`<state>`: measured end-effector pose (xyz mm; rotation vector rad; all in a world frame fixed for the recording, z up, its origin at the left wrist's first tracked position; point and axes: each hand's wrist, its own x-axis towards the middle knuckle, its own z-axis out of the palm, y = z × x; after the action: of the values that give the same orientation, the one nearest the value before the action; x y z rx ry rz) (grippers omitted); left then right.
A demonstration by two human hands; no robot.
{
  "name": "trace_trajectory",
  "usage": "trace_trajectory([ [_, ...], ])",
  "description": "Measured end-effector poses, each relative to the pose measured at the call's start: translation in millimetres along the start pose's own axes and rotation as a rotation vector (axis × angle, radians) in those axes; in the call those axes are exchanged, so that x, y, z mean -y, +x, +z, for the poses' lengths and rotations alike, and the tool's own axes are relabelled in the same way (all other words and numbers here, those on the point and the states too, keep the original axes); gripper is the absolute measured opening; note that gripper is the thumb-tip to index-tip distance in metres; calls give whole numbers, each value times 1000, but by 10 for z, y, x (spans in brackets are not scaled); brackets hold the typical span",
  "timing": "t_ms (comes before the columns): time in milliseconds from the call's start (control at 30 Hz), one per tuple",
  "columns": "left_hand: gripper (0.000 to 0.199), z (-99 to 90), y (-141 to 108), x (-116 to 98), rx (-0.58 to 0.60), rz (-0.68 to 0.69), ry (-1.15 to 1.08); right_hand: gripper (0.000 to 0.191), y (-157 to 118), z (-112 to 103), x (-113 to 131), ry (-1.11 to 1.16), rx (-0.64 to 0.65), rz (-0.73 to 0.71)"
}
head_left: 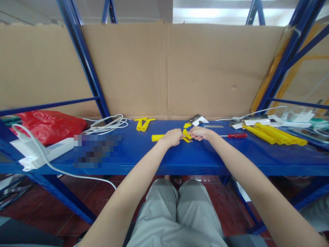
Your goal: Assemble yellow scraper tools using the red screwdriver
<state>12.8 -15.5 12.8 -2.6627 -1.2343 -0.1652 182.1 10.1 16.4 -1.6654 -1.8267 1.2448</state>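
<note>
My left hand (pixel 174 137) is closed around a yellow tube-like handle (pixel 156 138), whose round end sticks out to the left. Close beside it, the fingers of my right hand (pixel 199 132) pinch a small flat yellow piece (pixel 186 133) at the other end of the handle. Both hands meet just above the blue table, and they hide how the parts join. To the right of my right hand lies a screwdriver (pixel 236 136) with a red handle. Behind the hands are a black-and-white card package (pixel 198 120) and another small yellow piece (pixel 187 125).
Two yellow T-shaped handles (pixel 145 125) lie at the back. Several yellow tubes (pixel 275 133) rest on the right. White cables (pixel 110 125), a red plastic bag (pixel 51 127) and a white power strip (pixel 55 150) occupy the left. A cardboard sheet (pixel 205 72) stands behind the blue table (pixel 144 154).
</note>
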Motion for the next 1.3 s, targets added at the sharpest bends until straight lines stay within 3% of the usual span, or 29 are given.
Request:
trace_trajectory([
  [667, 27, 69, 43, 92, -93, -83, -89, 30, -4, 77, 55, -115, -106, 32],
  [1300, 29, 71, 32, 77, -91, -44, -79, 24, -35, 90, 60, -60, -59, 3],
])
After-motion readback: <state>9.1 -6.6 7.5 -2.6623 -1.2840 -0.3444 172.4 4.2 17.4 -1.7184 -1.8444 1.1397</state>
